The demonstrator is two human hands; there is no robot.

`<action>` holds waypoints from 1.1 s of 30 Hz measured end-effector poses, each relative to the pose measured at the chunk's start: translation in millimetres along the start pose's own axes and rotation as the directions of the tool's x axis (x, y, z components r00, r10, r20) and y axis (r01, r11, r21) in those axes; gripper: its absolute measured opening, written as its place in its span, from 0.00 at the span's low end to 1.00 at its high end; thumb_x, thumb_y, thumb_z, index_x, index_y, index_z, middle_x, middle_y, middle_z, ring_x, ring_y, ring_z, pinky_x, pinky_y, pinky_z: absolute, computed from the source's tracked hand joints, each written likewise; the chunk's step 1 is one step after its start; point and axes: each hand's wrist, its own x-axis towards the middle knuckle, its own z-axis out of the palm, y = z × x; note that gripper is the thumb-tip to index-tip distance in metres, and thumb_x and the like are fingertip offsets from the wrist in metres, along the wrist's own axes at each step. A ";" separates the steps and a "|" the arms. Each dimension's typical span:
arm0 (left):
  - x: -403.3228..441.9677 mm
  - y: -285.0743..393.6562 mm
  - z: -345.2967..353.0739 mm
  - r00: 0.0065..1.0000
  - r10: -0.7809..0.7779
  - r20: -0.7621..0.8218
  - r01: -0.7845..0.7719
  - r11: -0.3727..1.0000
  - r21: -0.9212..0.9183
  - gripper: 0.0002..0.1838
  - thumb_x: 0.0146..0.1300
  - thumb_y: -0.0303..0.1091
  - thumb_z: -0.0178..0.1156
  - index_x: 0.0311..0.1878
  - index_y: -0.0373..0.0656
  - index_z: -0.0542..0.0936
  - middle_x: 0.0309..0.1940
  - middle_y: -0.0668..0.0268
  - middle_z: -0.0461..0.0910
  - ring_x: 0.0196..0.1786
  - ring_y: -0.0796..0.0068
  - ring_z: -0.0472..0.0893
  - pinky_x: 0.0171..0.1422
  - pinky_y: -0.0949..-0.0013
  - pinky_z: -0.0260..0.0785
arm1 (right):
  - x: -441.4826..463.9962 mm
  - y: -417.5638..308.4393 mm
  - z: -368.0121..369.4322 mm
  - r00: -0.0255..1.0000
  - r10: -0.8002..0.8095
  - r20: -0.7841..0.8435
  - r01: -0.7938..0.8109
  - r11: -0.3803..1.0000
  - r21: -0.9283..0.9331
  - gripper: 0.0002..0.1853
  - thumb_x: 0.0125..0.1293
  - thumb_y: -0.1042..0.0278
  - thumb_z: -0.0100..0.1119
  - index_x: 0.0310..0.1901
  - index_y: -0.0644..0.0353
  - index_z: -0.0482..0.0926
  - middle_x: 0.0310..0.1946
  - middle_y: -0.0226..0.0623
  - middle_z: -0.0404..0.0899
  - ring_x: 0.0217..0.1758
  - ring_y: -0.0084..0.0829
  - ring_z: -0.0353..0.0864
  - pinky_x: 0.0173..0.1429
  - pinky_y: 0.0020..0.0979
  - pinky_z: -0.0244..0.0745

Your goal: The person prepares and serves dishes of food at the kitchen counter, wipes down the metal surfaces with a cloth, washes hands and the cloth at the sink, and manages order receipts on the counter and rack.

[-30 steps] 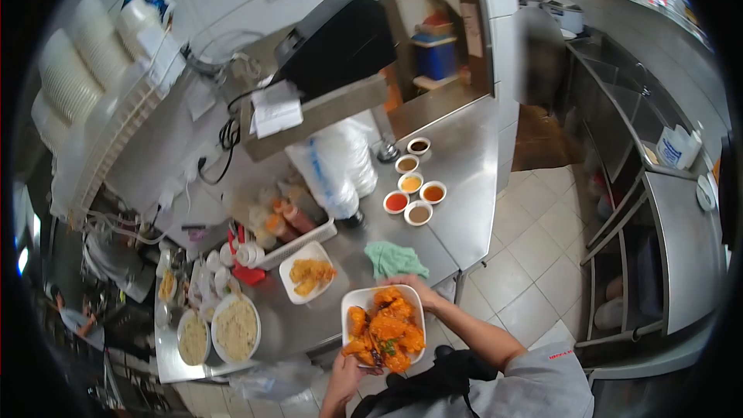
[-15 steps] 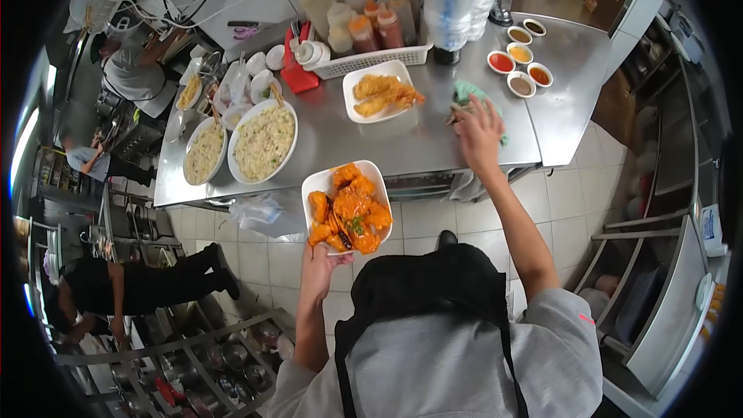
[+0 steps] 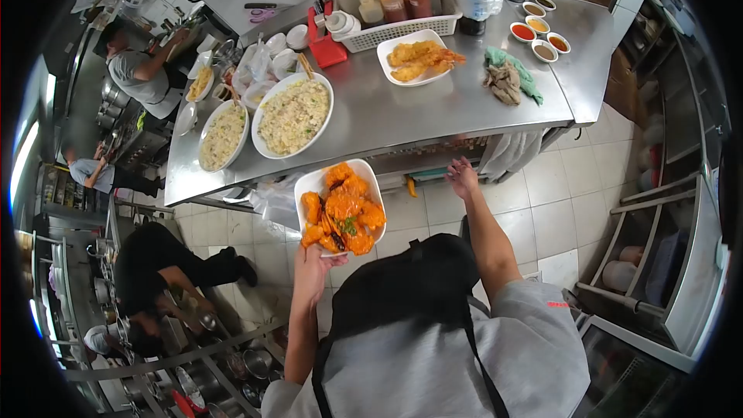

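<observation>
My left hand (image 3: 313,267) grips the near edge of a white square dish (image 3: 370,176), which is held in front of the counter. Glossy orange-sauced fried pieces (image 3: 346,207) with a green garnish fill it. My right hand (image 3: 463,177) is in the air before the counter's front edge, fingers apart, holding nothing. Beyond it, a crumpled green cloth (image 3: 524,77) and a greyish-brown cloth (image 3: 503,83) lie together on the steel counter (image 3: 356,112). A white dish of golden fried food (image 3: 420,59) sits left of the cloths.
Two fried rice bowls (image 3: 294,118) stand at the counter's left. Several small sauce dishes (image 3: 545,51) are at the right. Squeeze bottles (image 3: 393,1) fill a white basket (image 3: 402,32) behind. A person in black (image 3: 162,263) bends at the left; others work farther back.
My right hand has let go of the cloths and drawn back off the counter. The sauced dish stays in my left hand. At the left, the person in black has bent lower.
</observation>
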 end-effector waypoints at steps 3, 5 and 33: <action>-10.8 -1.5 -17.4 1.000 -0.019 -0.014 0.019 1.000 -0.009 0.15 0.61 0.30 0.34 0.45 0.32 0.67 0.31 0.55 0.77 0.26 0.68 0.77 0.32 0.69 0.71 | 12.1 6.3 33.2 0.997 0.012 0.071 -0.019 0.995 0.095 0.23 0.60 0.78 0.36 0.58 0.51 0.56 0.53 0.34 0.63 0.43 0.29 0.68 0.49 0.45 0.66; -17.3 -4.7 -30.6 0.999 -0.026 -0.023 0.026 1.000 -0.007 0.15 0.61 0.29 0.34 0.45 0.32 0.67 0.31 0.55 0.77 0.26 0.68 0.77 0.32 0.69 0.72 | 13.8 16.7 47.5 0.990 0.034 0.139 -0.056 0.986 0.159 0.24 0.57 0.81 0.37 0.56 0.50 0.58 0.50 0.34 0.64 0.45 0.30 0.68 0.51 0.45 0.65; -26.3 -38.8 -68.2 0.988 -0.039 -0.147 0.026 0.996 -0.089 0.16 0.64 0.30 0.32 0.53 0.36 0.57 0.37 0.53 0.74 0.29 0.66 0.78 0.33 0.68 0.73 | -68.0 52.0 64.4 0.914 0.034 0.404 -0.036 0.999 -0.002 0.09 0.60 0.64 0.56 0.29 0.60 0.72 0.21 0.27 0.69 0.28 0.23 0.69 0.30 0.22 0.66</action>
